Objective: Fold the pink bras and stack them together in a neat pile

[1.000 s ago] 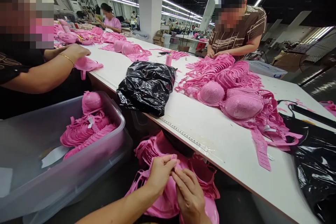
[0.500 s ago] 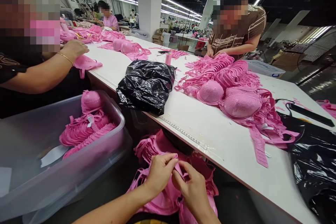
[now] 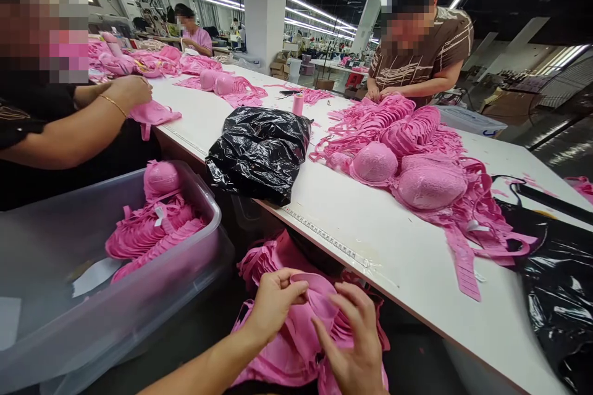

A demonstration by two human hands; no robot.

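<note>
My left hand [image 3: 273, 302] pinches the edge of a pink bra [image 3: 319, 296] held over my lap, below the table's front edge. My right hand [image 3: 354, 336] sits just right of it, fingers spread and curled near the cup, touching the pink fabric lightly. Under both hands lies a stack of pink bras [image 3: 287, 345] on my lap.
A white table [image 3: 384, 247] carries a black plastic bag [image 3: 259, 151] and a heap of pink bras [image 3: 417, 160]. A clear plastic bin [image 3: 106, 296] with pink bras stands at my left. A person in black sits left; another in a brown shirt [image 3: 426, 55] works across the table.
My hands were pressed together on a strap; now they have drawn apart, the left lifting the bra's cup edge and the right opening its fingers.
</note>
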